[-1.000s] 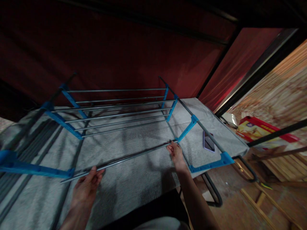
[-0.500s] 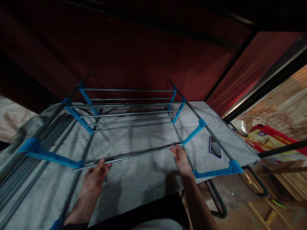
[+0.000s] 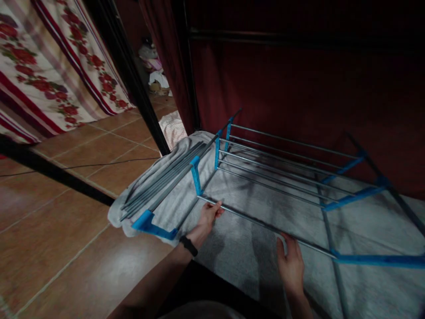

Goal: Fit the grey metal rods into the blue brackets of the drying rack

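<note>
A thin metal rod (image 3: pixel 249 218) runs crosswise along the near side of a rack with blue plastic brackets. Its left end meets a blue bracket (image 3: pixel 196 179), and its right end meets another blue bracket (image 3: pixel 375 260). Close to the left end, my left hand (image 3: pixel 210 215) pinches the rod between thumb and fingers. My right hand (image 3: pixel 291 263) is right of the rod's middle, fingertips touching it, with thumb and fingers apart. Beyond, several more rods (image 3: pixel 272 155) span the rack's far brackets.
Several loose grey tubes (image 3: pixel 166 177) lie on the grey blanket (image 3: pixel 232 257) at left. A dark red curtain (image 3: pixel 299 88) hangs behind. Black frame posts (image 3: pixel 133 79) stand at left, over a tiled floor (image 3: pixel 73 239) with a thin cable (image 3: pixel 109 164).
The view has swung left. My left hand has slid to the rod's left end, which now meets the bracket. My right hand has left the right end and moved inward along the rod.
</note>
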The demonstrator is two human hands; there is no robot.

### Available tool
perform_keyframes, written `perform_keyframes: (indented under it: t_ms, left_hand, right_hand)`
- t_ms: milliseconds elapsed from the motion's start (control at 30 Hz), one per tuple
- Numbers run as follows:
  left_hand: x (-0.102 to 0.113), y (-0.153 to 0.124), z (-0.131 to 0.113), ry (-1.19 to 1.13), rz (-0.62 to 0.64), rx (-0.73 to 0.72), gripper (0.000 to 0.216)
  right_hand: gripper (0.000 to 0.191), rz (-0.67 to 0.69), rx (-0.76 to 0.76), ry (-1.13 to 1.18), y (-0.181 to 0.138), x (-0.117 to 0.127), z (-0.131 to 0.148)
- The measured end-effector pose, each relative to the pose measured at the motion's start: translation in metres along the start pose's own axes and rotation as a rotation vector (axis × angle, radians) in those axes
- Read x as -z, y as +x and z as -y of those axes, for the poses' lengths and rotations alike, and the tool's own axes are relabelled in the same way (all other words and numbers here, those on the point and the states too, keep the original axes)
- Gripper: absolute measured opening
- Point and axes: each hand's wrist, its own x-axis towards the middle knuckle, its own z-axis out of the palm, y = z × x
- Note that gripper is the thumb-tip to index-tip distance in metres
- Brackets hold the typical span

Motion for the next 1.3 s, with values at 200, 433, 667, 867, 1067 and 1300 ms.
perform_keyframes:
  t_ms: [200,433,667,867,1067,1300]
  left_hand:
    - [0.0,0.005,0.003,0.074,0.033,-0.028,0.057]
    - [0.013,0.003,0.004,0.175,0.105,-0.092,0.047]
    - [0.059,0.02,-0.009,0.251,-0.246,-0.402,0.024]
    - [0.058,0.043,-0.021,0.414,-0.23,-0.648,0.032]
    - [0.054,0.058,-0.021,0.485,-0.187,-0.672,0.017]
    - [0.055,0.062,-0.019,0.495,-0.178,-0.677,0.016]
  right_hand:
    - [0.037,0.176,0.542,-0.355,0.017,-0.052,0.029]
    - [0.038,0.233,0.615,-0.518,0.032,-0.067,0.033]
    - [0.04,0.257,0.635,-0.509,0.038,-0.059,0.03]
    - [0.043,0.248,0.645,-0.495,0.042,-0.057,0.029]
    - [0.043,0.24,0.643,-0.505,0.043,-0.056,0.027]
    - [0.038,0.256,0.612,-0.542,0.045,-0.058,0.025]
